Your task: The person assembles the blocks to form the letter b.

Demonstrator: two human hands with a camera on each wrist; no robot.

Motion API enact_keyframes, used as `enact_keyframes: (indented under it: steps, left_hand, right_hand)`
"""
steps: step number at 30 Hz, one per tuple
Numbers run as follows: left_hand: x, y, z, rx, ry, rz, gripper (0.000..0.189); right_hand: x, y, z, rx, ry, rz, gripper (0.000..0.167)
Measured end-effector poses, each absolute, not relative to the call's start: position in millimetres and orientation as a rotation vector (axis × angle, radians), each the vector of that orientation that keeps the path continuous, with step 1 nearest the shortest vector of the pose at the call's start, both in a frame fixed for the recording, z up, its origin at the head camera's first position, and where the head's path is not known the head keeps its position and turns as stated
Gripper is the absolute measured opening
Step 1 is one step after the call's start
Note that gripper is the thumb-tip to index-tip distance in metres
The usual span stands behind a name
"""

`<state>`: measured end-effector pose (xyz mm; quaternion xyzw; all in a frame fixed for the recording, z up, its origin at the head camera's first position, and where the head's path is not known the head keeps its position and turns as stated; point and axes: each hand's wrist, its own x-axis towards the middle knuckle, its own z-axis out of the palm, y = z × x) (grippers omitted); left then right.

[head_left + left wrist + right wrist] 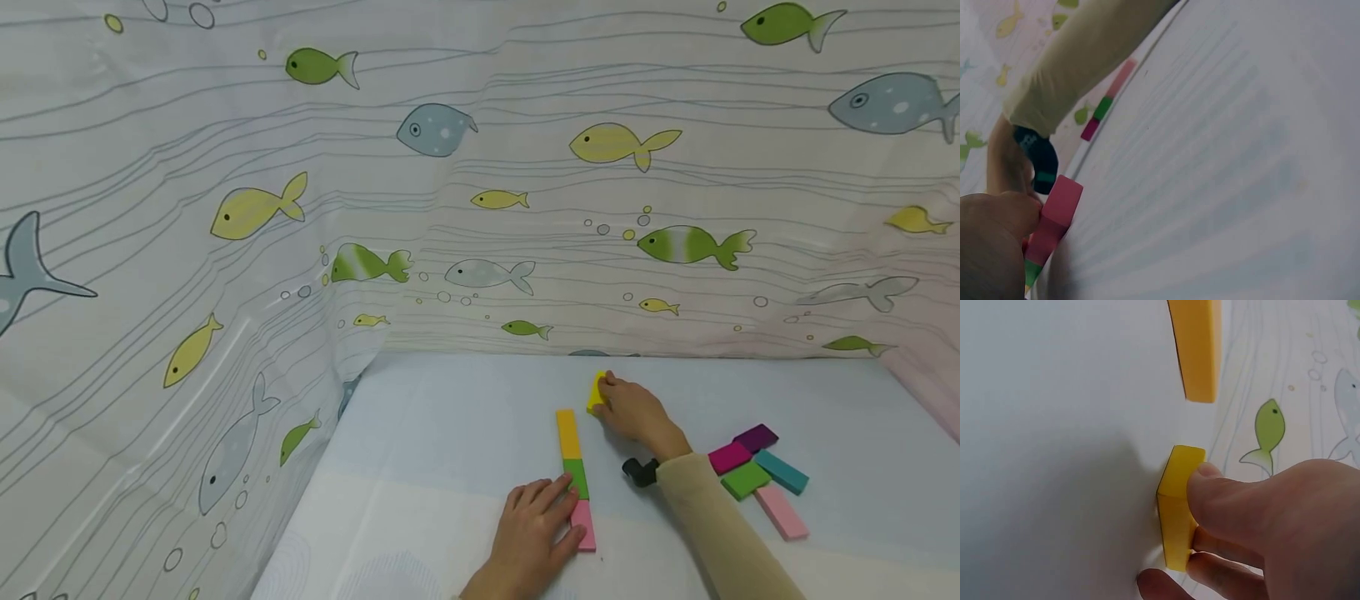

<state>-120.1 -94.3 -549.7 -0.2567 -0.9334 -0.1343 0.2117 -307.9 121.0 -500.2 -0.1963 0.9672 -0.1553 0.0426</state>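
Note:
An orange block point(568, 434), a green block point(577, 479) and a pink block point(583, 527) lie end to end in a line on the table. My left hand point(531, 533) rests beside this row, its fairly straight fingers touching the green and pink blocks. In the left wrist view the pink block point(1059, 209) shows close by the thumb. Beyond the orange end, my right hand point(637, 412) pinches a yellow block point(1175, 506) between thumb and fingers. That yellow block point(597, 393) stands apart from the row, a little to its right and farther back.
Right of the right forearm lies a loose group: magenta point(729, 457), purple point(756, 437), teal point(782, 472), green point(746, 480) and light pink blocks point(782, 512). A black wrist camera point(640, 472) sticks out from the right wrist. A fish-patterned curtain point(555, 233) hangs behind the table.

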Motion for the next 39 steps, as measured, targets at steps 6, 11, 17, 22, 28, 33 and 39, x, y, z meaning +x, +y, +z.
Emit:
enact_keyframes:
  steps: [6,11,17,22,28,33,39]
  left_hand:
    - [-122.3,-92.7,-546.8,-0.706,-2.631,-0.376,0.042]
    - [-122.6,-92.5,-543.8,-0.698,-2.689,-0.394,0.042]
    - [-121.3,-92.6,-544.7,-0.699,-2.708,-0.397,0.043]
    - [-120.3,-93.1,-547.2,-0.698,-2.731,-0.405,0.043]
    - [-120.1,-93.5,-547.7,-0.692,-2.723,-0.407,0.044]
    - [-119.9,-93.8,-545.8,-0.692,-2.701,-0.398,0.043]
    - [-119.2,-93.1,-544.4,-0.699,-2.709,-0.399,0.042]
  right_hand:
    - [-305.1,115.8,-497.5,-0.576,2.944,-0.494,0.062]
    - [-301.4,113.0,-495.5,-0.571,2.931,-0.494,0.062]
    - [-298.0,112.1,-500.1,-0.605,2.925,-0.509,0.062]
    - [-295.1,109.4,-502.9,-0.640,2.940,-0.511,0.062]
    - [-291.8,105.0,-502.7,-0.678,2.961,-0.514,0.062]
    - [-289.7,102.6,-501.8,-0.682,2.967,-0.522,0.061]
    - [-288.1,101.9,-503.9,-0.676,2.978,-0.502,0.061]
